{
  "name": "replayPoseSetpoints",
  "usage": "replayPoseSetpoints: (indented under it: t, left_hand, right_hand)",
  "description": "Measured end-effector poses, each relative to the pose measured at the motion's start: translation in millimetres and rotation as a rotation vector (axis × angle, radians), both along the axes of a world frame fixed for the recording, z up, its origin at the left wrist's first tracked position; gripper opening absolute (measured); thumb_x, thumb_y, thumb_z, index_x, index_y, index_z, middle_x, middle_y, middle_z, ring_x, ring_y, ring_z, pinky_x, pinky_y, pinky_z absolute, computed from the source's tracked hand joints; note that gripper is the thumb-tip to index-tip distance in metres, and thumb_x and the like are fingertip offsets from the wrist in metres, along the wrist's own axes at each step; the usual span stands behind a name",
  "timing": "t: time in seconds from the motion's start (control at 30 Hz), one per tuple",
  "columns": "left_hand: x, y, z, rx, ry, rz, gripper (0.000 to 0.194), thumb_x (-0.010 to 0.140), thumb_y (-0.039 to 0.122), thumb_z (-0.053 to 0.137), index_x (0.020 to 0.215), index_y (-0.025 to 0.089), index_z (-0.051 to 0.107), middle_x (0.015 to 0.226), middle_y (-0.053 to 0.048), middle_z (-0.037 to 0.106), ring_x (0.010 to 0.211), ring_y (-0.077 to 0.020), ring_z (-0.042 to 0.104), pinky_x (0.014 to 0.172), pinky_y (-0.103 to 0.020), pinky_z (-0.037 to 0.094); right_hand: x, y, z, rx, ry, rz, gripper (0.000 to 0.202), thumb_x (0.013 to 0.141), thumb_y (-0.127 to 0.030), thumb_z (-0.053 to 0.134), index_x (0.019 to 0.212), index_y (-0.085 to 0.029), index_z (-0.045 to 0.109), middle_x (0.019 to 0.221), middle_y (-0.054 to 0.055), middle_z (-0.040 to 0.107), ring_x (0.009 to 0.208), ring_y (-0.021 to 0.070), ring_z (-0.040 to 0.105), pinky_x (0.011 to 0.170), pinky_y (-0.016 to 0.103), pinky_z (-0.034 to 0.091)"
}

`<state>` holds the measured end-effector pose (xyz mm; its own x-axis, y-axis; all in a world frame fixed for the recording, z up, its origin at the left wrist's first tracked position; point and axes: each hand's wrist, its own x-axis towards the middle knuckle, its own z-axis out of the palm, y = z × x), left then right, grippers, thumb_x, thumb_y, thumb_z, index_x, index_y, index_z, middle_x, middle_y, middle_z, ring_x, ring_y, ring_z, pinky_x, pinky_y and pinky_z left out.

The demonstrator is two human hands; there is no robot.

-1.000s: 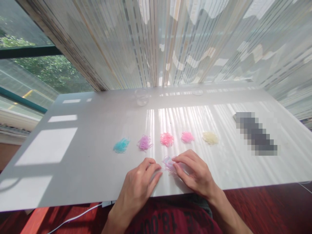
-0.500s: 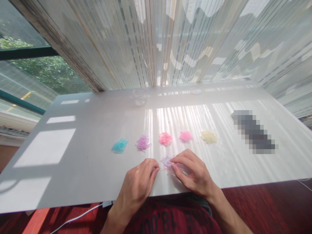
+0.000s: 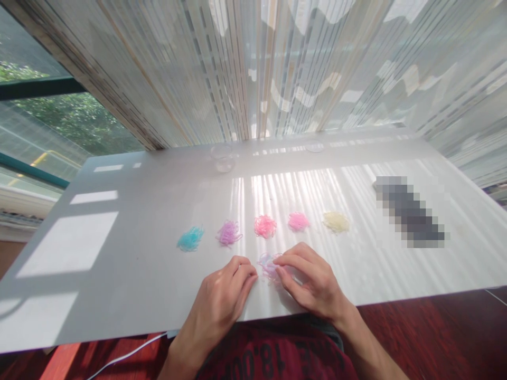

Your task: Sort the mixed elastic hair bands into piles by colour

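Note:
A loose pile of mixed lilac, pink and pale blue rubber bands [image 3: 268, 265] lies near the table's front edge. My right hand [image 3: 311, 277] reaches into its right side, the index fingertip and thumb touching the bands with a small gap between them. Just left of the pile, my left hand [image 3: 227, 285] is closed in a pinch low over the table; whatever its fingertips hold is too small to make out. Behind is a row of sorted band piles: teal [image 3: 190, 239], purple [image 3: 228, 233], coral pink [image 3: 265, 226], bright pink [image 3: 298, 221] and pale yellow [image 3: 336, 221].
A clear round container [image 3: 224, 164] stands toward the back of the white table [image 3: 154, 211], with a clear disc [image 3: 315, 147] further right. A dark, pixelated long object [image 3: 410, 212] lies at right. A striped curtain [image 3: 253, 68] hangs behind the table, and a white cable [image 3: 127, 353] runs below its front edge.
My view has shifted slightly, moving the table's contents a little left in the picture. Both hands stay around the mixed pile; the left fingertips have drawn slightly closer together.

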<state>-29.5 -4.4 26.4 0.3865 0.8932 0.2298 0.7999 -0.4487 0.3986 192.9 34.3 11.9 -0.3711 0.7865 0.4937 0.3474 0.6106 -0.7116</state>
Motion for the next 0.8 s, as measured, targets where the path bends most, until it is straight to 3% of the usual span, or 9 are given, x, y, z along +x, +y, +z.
replayPoseSetpoints:
  t: [0.27, 0.8]
  left_hand:
    - [5.7, -0.8, 11.6, -0.111, -0.126, -0.025, 0.017, 0.108, 0.023, 0.043, 0.106, 0.023, 0.059, 0.093, 0.0, 0.069, 0.078, -0.0138, 0.069, 0.072, -0.024, 0.052]
    - [6.0, 5.3, 9.5, -0.147, -0.191, 0.007, 0.015, 0.107, 0.029, 0.049, 0.107, 0.024, 0.064, 0.093, 0.0, 0.071, 0.071, -0.0131, 0.066, 0.073, -0.024, 0.054]
  right_hand:
    - [0.3, 1.0, -1.9, 0.052, -0.011, 0.073, 0.018, 0.092, -0.017, 0.07, 0.109, -0.021, 0.069, 0.089, 0.006, 0.073, 0.077, 0.0185, 0.065, 0.067, 0.032, 0.058]
    - [0.8, 0.0, -1.9, -0.006, 0.048, 0.025, 0.011, 0.093, -0.015, 0.068, 0.101, -0.022, 0.073, 0.085, 0.004, 0.07, 0.076, 0.0164, 0.069, 0.067, 0.028, 0.06]
